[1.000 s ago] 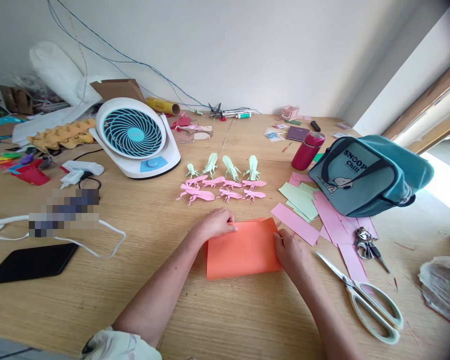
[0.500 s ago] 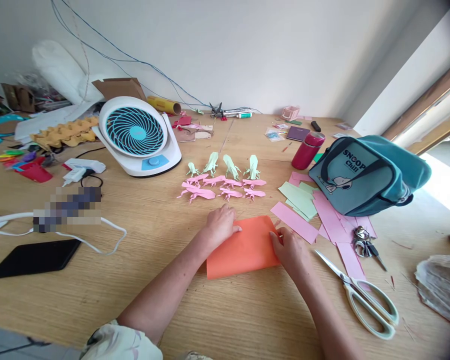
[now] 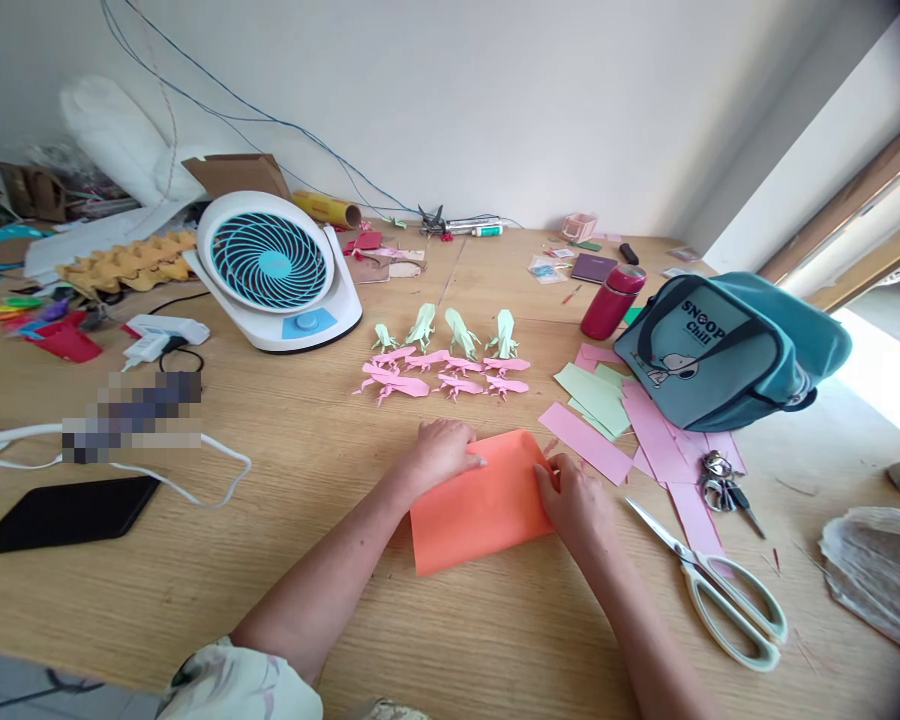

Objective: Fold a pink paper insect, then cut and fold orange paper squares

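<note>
A sheet of orange paper [image 3: 480,505] lies on the table in front of me, its near edge slanting down to the left. My left hand [image 3: 442,458] grips its far left edge, the thumb on top and the other fingers partly hidden. At the right edge, my right hand [image 3: 576,498] pinches the paper between thumb and curled fingers. Just beyond the sheet stand folded pink paper insects [image 3: 461,384] in rows. Behind those are several folded light green paper insects [image 3: 461,334]. Open-handled scissors [image 3: 720,590] lie to the right of my right hand.
Pink paper strips [image 3: 586,443], green paper pieces [image 3: 596,398] and keys [image 3: 727,490] lie on the right, near a teal bag [image 3: 712,350] and a red bottle [image 3: 613,302]. A fan [image 3: 274,270] stands back left. A black tablet-like slab [image 3: 67,513] and white cable [image 3: 225,480] lie left.
The orange paper's near left corner has shifted towards me, so the sheet sits more slanted. Both hands keep their hold, with only slight movement. The view has shifted a little.
</note>
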Motion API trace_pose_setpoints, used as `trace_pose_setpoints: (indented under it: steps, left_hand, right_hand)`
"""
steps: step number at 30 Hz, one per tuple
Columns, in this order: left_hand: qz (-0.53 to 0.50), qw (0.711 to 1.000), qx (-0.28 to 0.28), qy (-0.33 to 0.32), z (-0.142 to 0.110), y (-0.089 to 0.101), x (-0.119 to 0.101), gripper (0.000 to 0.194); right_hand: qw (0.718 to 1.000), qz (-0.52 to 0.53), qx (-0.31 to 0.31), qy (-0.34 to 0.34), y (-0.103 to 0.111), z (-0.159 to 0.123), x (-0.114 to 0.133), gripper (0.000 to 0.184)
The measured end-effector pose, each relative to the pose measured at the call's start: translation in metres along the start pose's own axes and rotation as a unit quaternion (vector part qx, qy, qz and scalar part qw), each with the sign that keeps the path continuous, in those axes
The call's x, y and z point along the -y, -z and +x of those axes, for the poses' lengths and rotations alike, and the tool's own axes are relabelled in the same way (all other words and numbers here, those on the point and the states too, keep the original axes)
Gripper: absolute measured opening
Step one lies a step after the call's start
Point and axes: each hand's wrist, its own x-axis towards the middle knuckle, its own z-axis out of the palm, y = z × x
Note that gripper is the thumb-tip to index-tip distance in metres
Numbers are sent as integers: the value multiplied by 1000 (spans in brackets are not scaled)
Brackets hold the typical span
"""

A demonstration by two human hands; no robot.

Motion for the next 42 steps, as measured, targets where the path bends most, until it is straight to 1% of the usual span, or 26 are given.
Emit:
trace_pose_setpoints:
  steps: [2, 5, 8, 9, 10, 11, 12, 14, 15, 17, 19, 21, 25, 29, 35, 42]
  left_hand:
    - [-25, 1000, -2, -18, 0, 2, 3, 22]
    - [-63, 997, -2, -49, -3, 10, 5, 26]
    - [-91, 993, 0, -77, -9, 22, 2, 29]
    - [-97, 992, 0, -84, -12, 25, 1, 29]
    - [-101, 991, -1, -90, -15, 28, -1, 30]
    - [-104, 990, -2, -95, -18, 31, -4, 31]
    - [-109, 989, -2, -101, -22, 33, -6, 32]
    - [-121, 986, -1, -114, -28, 36, -12, 33]
    - [-127, 985, 0, -120, -32, 37, -15, 33]
    - [-133, 983, 1, -126, -38, 39, -21, 33]
    - [-128, 984, 5, -128, -44, 43, -26, 33]
    - [-118, 984, 9, -131, -49, 46, -30, 33]
    - [-103, 985, 4, -137, -56, 49, -33, 32]
    - [-95, 984, -1, -150, -62, 49, -36, 30]
    - [-66, 988, 1, -139, -67, 54, -42, 28]
    - [-56, 989, -5, -135, -70, 59, -38, 24]
  right_hand:
    - [999, 31, -11, 8, -1, -4, -2, 23]
    - [995, 93, -37, 26, 3, -8, -6, 27]
    - [984, 151, -84, 37, 13, -7, -9, 38]
    - [978, 188, -88, 37, 17, -7, -9, 44]
    - [967, 240, -76, 34, 21, -6, -10, 48]
    - [952, 301, -49, 31, 25, -7, -10, 51]
    - [931, 365, -12, 26, 29, -7, -9, 52]
    - [884, 463, 59, 15, 35, -11, -8, 47]
    - [869, 488, 79, 10, 36, -13, -8, 43]
    - [846, 524, 95, -1, 38, -18, -7, 36]
    - [826, 554, 99, -9, 37, -21, -6, 32]
    - [813, 574, 95, -11, 35, -23, -5, 31]
    - [805, 587, 83, -9, 33, -24, -5, 32]
    - [797, 597, 90, -12, 35, -26, -3, 30]
    - [784, 616, 80, -13, 35, -31, -1, 24]
    - [781, 622, 62, -6, 31, -28, -4, 24]
